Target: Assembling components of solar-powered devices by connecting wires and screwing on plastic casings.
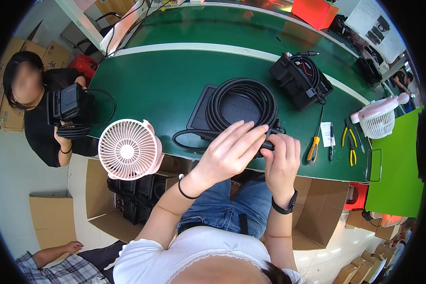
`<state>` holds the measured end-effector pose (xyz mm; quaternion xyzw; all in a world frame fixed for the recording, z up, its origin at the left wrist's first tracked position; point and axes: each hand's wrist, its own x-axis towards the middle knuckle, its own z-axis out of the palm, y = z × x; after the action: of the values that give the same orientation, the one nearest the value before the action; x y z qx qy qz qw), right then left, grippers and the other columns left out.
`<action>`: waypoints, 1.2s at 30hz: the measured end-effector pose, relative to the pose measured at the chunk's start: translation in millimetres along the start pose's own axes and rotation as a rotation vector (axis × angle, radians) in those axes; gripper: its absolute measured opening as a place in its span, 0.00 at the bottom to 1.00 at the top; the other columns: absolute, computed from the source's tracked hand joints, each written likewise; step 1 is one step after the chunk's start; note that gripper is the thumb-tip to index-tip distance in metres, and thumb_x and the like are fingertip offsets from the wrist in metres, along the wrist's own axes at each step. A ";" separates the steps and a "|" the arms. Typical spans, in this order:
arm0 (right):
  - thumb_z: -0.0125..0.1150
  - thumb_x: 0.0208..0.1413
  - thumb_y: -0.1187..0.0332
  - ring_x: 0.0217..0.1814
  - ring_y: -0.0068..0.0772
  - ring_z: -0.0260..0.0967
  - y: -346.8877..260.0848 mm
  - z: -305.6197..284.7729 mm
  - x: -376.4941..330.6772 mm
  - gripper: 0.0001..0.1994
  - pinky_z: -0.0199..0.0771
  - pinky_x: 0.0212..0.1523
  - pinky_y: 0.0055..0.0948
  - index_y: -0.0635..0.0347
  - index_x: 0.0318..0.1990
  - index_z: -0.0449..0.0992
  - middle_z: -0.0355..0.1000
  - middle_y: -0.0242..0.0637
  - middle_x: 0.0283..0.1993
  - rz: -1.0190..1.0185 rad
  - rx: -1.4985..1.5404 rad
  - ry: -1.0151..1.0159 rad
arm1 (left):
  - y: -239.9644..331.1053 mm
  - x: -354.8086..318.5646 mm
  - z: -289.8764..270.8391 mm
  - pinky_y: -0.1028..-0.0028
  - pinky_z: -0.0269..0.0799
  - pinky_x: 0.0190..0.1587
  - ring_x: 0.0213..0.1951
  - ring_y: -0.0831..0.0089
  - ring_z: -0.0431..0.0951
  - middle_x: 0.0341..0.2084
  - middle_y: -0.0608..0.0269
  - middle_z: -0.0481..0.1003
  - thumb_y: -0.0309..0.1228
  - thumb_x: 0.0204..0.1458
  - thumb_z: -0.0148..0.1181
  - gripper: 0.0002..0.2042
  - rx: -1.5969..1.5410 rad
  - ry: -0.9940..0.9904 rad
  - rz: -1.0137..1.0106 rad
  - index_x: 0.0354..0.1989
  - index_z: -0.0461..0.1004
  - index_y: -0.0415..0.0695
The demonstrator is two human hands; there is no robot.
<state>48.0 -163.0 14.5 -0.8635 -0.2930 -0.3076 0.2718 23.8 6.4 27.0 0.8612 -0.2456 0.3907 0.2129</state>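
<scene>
At far left, cartons [57, 57] bear dark printing. Next comes a pale pink fan [128, 151]. On the green bench [142, 75], a black ribbed hose [215, 106] lies coiled in stacked loops over 1 flat black panel [241, 109]. The left hand's [233, 149] fingers stretch across its near side, grip unclear; the right hand's [282, 161] fingers grasp a black end piece [268, 145]. Rightward, 1 white slip [327, 134] carries illegibly small writing.
</scene>
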 end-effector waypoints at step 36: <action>0.68 0.53 0.60 0.31 0.35 0.68 -15.2 -33.2 3.0 0.14 0.70 0.30 0.31 0.59 0.40 0.74 0.70 0.36 0.34 -0.200 -0.047 -0.152 | -14.0 -3.0 -21.3 0.60 0.76 0.57 0.50 0.59 0.79 0.49 0.57 0.78 0.25 0.44 0.65 0.15 -0.319 -0.118 0.038 0.42 0.79 0.35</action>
<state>27.4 -173.3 43.0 -0.8570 -0.3900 -0.2735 0.1966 18.2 30.1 35.0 0.8332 -0.3327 0.2994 0.3247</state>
